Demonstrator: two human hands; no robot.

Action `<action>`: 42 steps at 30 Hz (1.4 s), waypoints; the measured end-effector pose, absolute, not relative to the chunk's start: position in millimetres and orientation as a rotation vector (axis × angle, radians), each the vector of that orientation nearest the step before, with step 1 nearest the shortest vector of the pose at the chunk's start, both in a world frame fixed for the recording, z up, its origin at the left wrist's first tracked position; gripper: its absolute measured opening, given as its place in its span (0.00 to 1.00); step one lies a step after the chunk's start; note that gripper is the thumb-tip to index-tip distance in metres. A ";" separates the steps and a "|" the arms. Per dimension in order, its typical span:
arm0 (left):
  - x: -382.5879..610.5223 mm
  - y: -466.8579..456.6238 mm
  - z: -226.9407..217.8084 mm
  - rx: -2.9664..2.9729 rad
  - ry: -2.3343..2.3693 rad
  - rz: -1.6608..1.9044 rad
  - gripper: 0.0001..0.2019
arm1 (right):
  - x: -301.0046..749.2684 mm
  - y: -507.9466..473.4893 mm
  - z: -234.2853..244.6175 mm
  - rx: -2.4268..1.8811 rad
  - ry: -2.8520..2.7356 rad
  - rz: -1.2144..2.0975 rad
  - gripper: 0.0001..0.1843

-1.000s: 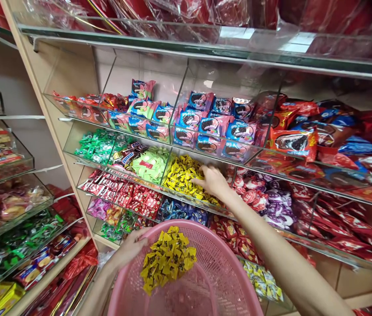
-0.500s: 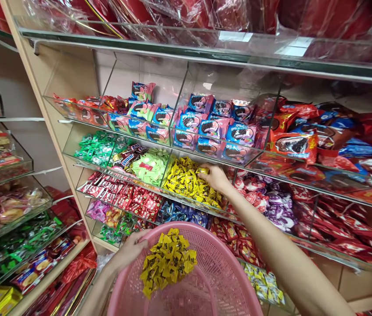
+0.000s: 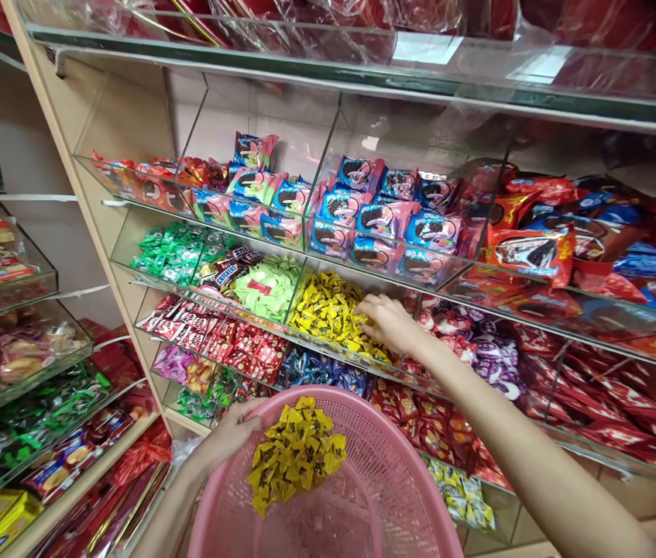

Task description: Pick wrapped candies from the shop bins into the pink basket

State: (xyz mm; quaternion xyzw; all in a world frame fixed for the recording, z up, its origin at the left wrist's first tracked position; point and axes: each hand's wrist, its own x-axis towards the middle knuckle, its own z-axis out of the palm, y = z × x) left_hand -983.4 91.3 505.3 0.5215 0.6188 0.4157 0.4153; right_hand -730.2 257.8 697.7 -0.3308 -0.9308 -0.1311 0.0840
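Note:
My left hand (image 3: pixel 235 428) grips the left rim of a pink plastic basket (image 3: pixel 406 457), its fingers closed over the edge. A heap of yellow-wrapped candies (image 3: pixel 296 453) lies in the basket, toward its left side. My right hand (image 3: pixel 393 322) reaches into a clear shelf bin, at the right part of a pile of yellow-wrapped candies (image 3: pixel 328 310). Its fingers are bent and slightly apart, with the tips at the candies. No candy shows between them, and the palm is turned out of sight.
Left of that bin are pale green candies (image 3: pixel 268 288), Snickers bars (image 3: pixel 228 271) and green-wrapped candies (image 3: pixel 168 252). Purple-and-white wrapped sweets (image 3: pixel 496 356) lie to the right. Blue-and-pink cookie packs (image 3: pixel 377 221) fill the shelf above. A clear bin front (image 3: pixel 339 349) edges the candy bin.
My right hand has shifted slightly right and lower in the bin. The yellow-wrapped candy at its fingertips is out of sight. My left hand stays on the basket rim.

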 end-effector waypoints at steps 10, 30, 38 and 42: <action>-981.8 89.9 507.3 1.337 1.590 1.008 0.25 | -735.6 251.3 691.1 -0.996 -2.782 -0.627 0.07; -982.6 92.7 509.1 1.301 1.632 1.001 0.26 | -699.9 159.8 538.7 -1.415 -2.528 0.624 0.11; -980.2 91.0 514.2 1.323 1.621 0.990 0.26 | -707.2 163.0 506.6 -1.541 -2.498 0.582 0.09; -979.5 90.2 514.7 1.301 1.630 0.990 0.27 | -711.1 166.6 501.7 -1.554 -2.509 0.544 0.09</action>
